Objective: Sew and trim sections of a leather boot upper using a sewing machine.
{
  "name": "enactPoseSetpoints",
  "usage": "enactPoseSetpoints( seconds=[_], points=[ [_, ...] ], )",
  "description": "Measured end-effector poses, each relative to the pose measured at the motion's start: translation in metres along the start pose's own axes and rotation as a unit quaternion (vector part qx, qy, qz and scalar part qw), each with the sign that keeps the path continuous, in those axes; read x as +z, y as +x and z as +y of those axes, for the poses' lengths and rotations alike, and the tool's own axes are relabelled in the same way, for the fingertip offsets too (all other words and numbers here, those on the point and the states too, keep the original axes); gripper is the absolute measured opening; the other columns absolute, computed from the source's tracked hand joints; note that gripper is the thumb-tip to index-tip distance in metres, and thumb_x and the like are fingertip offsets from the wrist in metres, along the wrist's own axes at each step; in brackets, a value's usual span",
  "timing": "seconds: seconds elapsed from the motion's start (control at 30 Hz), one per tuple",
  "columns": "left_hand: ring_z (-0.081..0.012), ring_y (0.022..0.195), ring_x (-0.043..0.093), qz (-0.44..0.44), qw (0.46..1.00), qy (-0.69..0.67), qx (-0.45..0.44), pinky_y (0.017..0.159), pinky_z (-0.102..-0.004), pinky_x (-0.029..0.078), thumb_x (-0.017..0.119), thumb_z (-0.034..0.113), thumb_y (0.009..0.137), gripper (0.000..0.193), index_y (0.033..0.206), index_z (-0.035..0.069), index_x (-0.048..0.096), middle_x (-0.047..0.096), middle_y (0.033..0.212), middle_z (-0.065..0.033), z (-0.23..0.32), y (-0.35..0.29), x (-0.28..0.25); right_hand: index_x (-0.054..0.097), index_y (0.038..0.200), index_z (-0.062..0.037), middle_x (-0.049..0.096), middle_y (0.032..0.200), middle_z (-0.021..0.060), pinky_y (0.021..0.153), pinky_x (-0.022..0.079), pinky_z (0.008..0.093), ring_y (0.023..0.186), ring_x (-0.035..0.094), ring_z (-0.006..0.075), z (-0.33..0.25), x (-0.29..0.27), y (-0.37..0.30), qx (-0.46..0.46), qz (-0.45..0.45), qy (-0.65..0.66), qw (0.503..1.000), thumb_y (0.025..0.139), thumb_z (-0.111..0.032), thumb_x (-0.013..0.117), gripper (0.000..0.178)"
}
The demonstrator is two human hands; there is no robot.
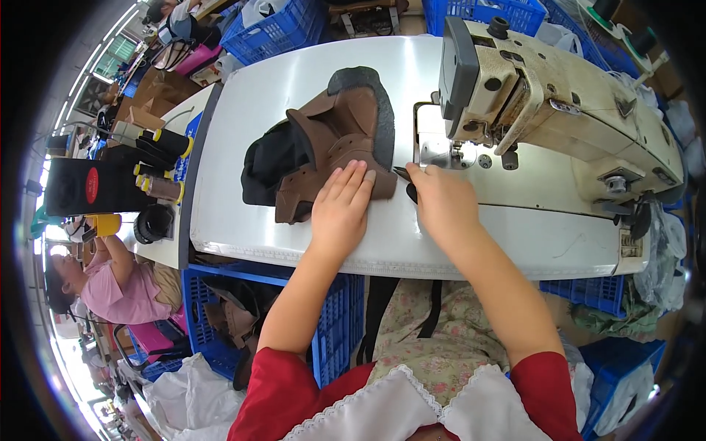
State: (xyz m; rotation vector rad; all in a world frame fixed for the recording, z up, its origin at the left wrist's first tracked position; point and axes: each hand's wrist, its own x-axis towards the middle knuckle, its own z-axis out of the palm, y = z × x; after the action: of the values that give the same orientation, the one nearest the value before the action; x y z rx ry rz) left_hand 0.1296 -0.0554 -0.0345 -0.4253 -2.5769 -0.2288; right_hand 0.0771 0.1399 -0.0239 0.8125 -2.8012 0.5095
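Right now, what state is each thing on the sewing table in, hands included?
Brown leather shoe upper: lying flat on the white table, left of the needle, not under it.
Left hand: open, palm pressed flat on the upper.
Right hand: fingertips pinching a small dark object by the needle plate.
Cream industrial sewing machine: upright, nothing under its needle.

A cream industrial sewing machine is mounted on the right half of the white table. Blue plastic crates are stacked beyond the table's far edge, and another blue crate — holding brown pieces — is set below its near edge. Thread spools are lined up on a stand to the left, near a person in a pink shirt.
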Motion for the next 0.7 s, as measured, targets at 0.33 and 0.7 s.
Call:
enactPoseSetpoints(
  seconds=[0.33,0.7],
  points=[
    [-0.0291,0.112,0.065,0.115,0.986,-0.072,-0.097,0.099,-0.0396,0.049,0.055,-0.011,0.062,0.054,0.111,0.005,0.07,0.07,0.115,-0.0134,-0.02,0.004,-0.038,0.064,0.12,-0.0086,0.064,0.086,0.0089,0.064,0.051,0.0402,0.073,0.065,0.0252,0.005,-0.039,-0.025,0.052,0.064,0.194,0.978,0.086,-0.012,0.066,0.034],
    [-0.0216,0.084,0.068,0.283,0.67,-0.597,-0.34,0.073,-0.0263,0.052,0.045,-0.014,0.063,0.044,0.1,-0.005,0.067,0.071,0.096,-0.0141,-0.08,-0.031,-0.15,0.063,0.127,-0.0054,0.06,0.081,0.0041,0.051,0.041,0.0227,0.057,0.051,0.0088,-0.014,-0.071,-0.061,0.016,0.114,0.401,0.909,0.079,0.001,0.07,0.05]
  ],
)
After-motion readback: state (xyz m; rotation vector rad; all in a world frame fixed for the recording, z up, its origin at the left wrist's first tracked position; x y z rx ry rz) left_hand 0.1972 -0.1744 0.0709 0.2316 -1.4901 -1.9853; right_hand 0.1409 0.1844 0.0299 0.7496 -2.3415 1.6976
